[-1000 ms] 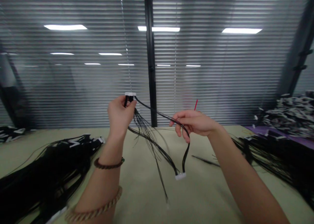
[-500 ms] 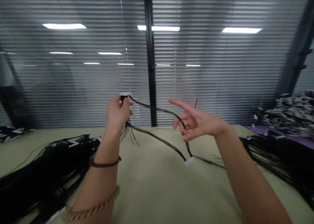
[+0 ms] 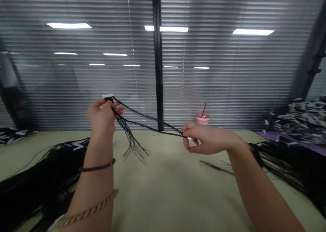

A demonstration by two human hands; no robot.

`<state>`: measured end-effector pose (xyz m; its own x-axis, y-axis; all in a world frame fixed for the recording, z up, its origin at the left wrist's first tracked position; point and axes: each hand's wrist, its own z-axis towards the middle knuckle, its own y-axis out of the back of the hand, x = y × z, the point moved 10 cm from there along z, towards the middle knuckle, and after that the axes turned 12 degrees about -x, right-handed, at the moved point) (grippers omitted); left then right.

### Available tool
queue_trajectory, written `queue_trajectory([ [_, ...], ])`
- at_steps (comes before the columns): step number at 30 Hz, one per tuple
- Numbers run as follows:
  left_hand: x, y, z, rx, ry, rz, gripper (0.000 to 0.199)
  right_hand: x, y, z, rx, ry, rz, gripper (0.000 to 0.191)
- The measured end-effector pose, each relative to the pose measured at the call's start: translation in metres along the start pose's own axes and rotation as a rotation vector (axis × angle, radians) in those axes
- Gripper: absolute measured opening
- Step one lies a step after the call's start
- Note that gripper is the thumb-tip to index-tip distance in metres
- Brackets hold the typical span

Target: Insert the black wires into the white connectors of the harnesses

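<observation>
While both forearms reach out over a pale beige table (image 3: 163,194), a black wire harness (image 3: 150,122) stretches between the person's hands, in the middle of the frame and well above the tabletop. It is a bunch of thin black wires gathered into a narrow white connector (image 3: 108,96) at its upper left end. Two strands run across to the right from there, and a fan of loose wire ends (image 3: 132,147) hangs just beside the left hand (image 3: 100,119). That hand's fingers (image 3: 110,105) curl almost fully closed, pinching the connector from below with its white edge showing on top. The right hand (image 3: 210,139) is nearly closed too, thumb and forefinger pinched on the wires, and a sliver of white (image 3: 189,138) just past the fingertips is too small to identify. No lettering can be read on the connector. At the table's far edge, beyond the right hand, stands a paper cup (image 3: 202,119) with a red straw (image 3: 204,109), its pinkish print too small to read. Bundles of black wire (image 3: 33,188) lie at the lower left, more black wire (image 3: 282,164) lies at the right, and a heap of white-tipped harnesses (image 3: 303,120) sits on a purple mat (image 3: 270,135) at the far right. Slatted blinds (image 3: 76,89) fill the upper frame.
</observation>
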<state>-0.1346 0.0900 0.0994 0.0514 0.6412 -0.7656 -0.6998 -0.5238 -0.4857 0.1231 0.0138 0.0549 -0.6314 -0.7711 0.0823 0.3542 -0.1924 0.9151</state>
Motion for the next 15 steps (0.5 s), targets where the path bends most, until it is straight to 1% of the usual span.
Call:
queue_trajectory([
  [1, 0.001, 0.002, 0.002, 0.013, 0.012, 0.001, 0.012, 0.001, 0.006, 0.0, -0.044, 0.004, 0.032, 0.01],
  [2, 0.003, 0.003, 0.004, 0.037, 0.029, 0.012, 0.009, 0.003, 0.014, -0.001, -0.101, 0.013, 0.083, 0.01],
  [5, 0.011, 0.004, 0.007, 0.147, 0.088, 0.089, 0.01, 0.007, 0.038, -0.007, -0.23, 0.042, 0.263, 0.017],
  [7, 0.018, -0.001, 0.004, 0.239, 0.118, 0.149, 0.009, 0.01, 0.049, -0.013, -0.263, 0.055, 0.338, 0.018],
  [9, 0.022, -0.012, -0.005, 0.338, 0.134, 0.191, 0.007, 0.009, 0.058, -0.016, -0.333, 0.045, 0.373, 0.017],
  [10, 0.022, -0.019, -0.011, 0.387, 0.138, 0.202, 0.008, 0.006, 0.062, -0.017, -0.387, 0.026, 0.387, 0.016],
  [12, 0.019, -0.038, -0.033, 0.516, 0.155, 0.197, 0.011, 0.0, 0.067, -0.015, -0.481, -0.014, 0.428, 0.017],
  [13, 0.016, -0.05, -0.048, 0.601, 0.165, 0.184, 0.012, -0.003, 0.067, -0.014, -0.519, -0.027, 0.445, 0.018],
  [14, 0.01, -0.065, -0.068, 0.736, 0.168, 0.151, 0.013, -0.005, 0.067, -0.011, -0.55, -0.024, 0.44, 0.018],
  [15, 0.003, -0.076, -0.087, 0.827, 0.154, 0.117, 0.014, -0.005, 0.067, -0.009, -0.575, -0.006, 0.411, 0.017],
])
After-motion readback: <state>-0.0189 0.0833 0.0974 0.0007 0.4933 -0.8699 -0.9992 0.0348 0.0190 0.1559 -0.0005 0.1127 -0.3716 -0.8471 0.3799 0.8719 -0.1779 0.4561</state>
